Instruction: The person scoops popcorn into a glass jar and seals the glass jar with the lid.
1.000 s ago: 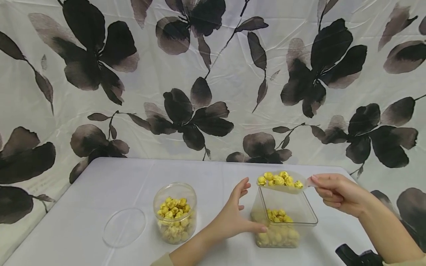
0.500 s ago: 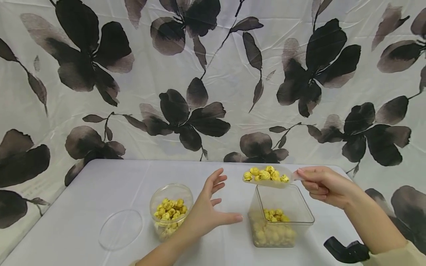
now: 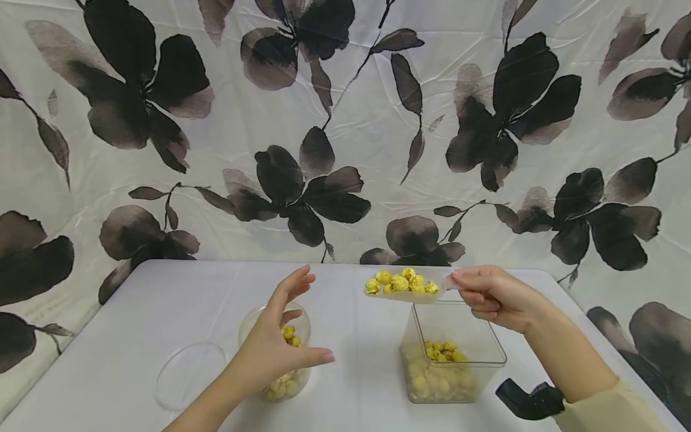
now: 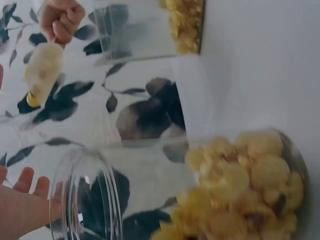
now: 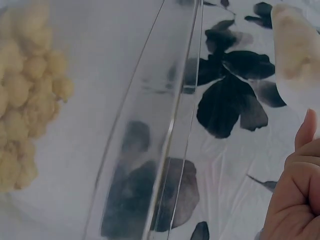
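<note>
My right hand (image 3: pixel 502 298) pinches the handle of a translucent scoop (image 3: pixel 407 296), heaped with yellow popcorn (image 3: pixel 400 282). It holds the scoop level, above and at the back left of a clear square container (image 3: pixel 459 384) partly filled with popcorn. The left hand (image 3: pixel 275 342) has its fingers and thumb spread apart, in front of a round clear jar (image 3: pixel 245 318) holding popcorn and hiding part of it. In the left wrist view, the jar's rim (image 4: pixel 85 195) stands close to that hand; whether they touch I cannot tell. The right wrist view shows the scoop (image 5: pixel 297 55) from below.
A clear round lid (image 3: pixel 189 375) lies flat on the white table (image 3: pixel 129 336), left of the jar. A black curved object (image 3: pixel 529 399) appears by the right sleeve. Behind the table hangs a floral cloth (image 3: pixel 324 90).
My left hand has moved left, from beside the square container to the jar. The right hand has carried the loaded scoop left, partly past the square container.
</note>
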Motion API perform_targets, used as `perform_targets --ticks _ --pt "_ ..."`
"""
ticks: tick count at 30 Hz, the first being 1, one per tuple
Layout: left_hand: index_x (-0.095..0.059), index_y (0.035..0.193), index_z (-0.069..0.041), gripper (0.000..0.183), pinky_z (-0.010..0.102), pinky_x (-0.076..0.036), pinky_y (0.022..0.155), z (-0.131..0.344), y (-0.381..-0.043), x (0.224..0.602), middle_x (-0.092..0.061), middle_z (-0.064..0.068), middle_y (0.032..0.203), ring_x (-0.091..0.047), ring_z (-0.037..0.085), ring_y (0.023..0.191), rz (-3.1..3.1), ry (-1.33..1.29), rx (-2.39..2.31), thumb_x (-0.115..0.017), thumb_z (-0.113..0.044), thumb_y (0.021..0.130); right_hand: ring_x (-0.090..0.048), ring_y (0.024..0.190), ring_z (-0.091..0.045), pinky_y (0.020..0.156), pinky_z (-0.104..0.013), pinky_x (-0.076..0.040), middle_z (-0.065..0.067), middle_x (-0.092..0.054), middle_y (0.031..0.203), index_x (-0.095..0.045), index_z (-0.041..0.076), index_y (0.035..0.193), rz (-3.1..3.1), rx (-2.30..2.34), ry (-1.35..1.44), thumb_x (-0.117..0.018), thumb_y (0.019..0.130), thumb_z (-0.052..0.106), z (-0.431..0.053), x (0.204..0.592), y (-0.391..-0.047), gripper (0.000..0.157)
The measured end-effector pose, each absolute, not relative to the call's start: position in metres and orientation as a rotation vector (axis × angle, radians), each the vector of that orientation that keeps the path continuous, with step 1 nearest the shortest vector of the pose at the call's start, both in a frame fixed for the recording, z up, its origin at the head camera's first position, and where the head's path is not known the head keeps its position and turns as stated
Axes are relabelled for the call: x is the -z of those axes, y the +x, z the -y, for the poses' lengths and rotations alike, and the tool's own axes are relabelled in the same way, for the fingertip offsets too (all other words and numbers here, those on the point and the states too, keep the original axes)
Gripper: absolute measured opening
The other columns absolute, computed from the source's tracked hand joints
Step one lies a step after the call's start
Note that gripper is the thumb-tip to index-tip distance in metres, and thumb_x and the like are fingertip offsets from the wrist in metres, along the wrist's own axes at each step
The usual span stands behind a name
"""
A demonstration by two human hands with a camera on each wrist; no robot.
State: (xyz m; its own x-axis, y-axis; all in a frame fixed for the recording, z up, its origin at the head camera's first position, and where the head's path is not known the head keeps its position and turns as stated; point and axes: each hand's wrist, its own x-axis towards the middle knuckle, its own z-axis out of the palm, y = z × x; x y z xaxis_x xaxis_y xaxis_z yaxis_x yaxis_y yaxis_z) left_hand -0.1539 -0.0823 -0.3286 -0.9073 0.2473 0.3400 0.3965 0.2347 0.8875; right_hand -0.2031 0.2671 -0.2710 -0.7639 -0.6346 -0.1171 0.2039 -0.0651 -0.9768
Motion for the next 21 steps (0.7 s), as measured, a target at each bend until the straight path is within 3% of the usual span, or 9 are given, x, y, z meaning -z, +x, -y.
perform_targets --ticks 7,9,12,16,21 --pt "-0.025 0.145 -0.030 0.111 0.017 -0.031 0.096 0.117 -0.153 0.337 -0.038 -0.001 0.141 -0.032 0.015 0.127 2.342 -0.715 1.466 -0.091 -0.017 0.056 -0.011 0.048 -0.014 0.043 -0.022 -0.012 0.008 -0.039 0.057 -0.071 0.012 0.092 -1.651 1.869 -0.447 -0.048 0.098 0.015 -0.250 0.273 -0.206 0.024" --pt "-0.024 0.146 -0.030 0.113 0.015 -0.029 0.097 0.126 -0.153 0.339 -0.037 0.000 0.141 -0.031 0.013 0.128 2.372 -0.688 1.423 -0.091 -0.018 0.055 -0.010 0.047 -0.014 0.043 -0.023 -0.011 0.007 -0.038 0.057 -0.070 0.012 0.091 -1.662 1.853 -0.455 -0.047 0.098 0.015 -0.245 0.273 -0.207 0.024" --pt "-0.021 0.146 -0.031 0.117 0.031 -0.033 0.100 0.139 -0.154 0.343 -0.036 0.003 0.143 -0.029 0.017 0.129 2.436 -0.638 1.403 -0.092 -0.021 0.054 -0.010 0.046 -0.014 0.043 -0.024 -0.010 0.007 -0.036 0.056 -0.069 0.012 0.090 -1.691 1.829 -0.455 -0.047 0.098 0.015 -0.236 0.272 -0.209 0.023" --pt "-0.018 0.148 -0.030 0.119 0.056 -0.034 0.094 0.150 -0.155 0.351 -0.032 0.008 0.145 -0.026 0.027 0.130 2.486 -0.608 1.434 -0.091 -0.022 0.054 -0.012 0.045 -0.012 0.043 -0.024 -0.010 0.007 -0.035 0.055 -0.069 0.013 0.089 -1.726 1.809 -0.431 -0.046 0.098 0.013 -0.226 0.271 -0.211 0.025" --pt "-0.015 0.148 -0.030 0.118 0.061 -0.032 0.093 0.157 -0.157 0.364 -0.029 0.013 0.146 -0.023 0.034 0.132 2.531 -0.564 1.488 -0.090 -0.022 0.057 -0.016 0.044 -0.009 0.043 -0.022 -0.012 0.006 -0.036 0.055 -0.069 0.013 0.085 -1.753 1.803 -0.377 -0.042 0.098 0.008 -0.211 0.272 -0.213 0.030"
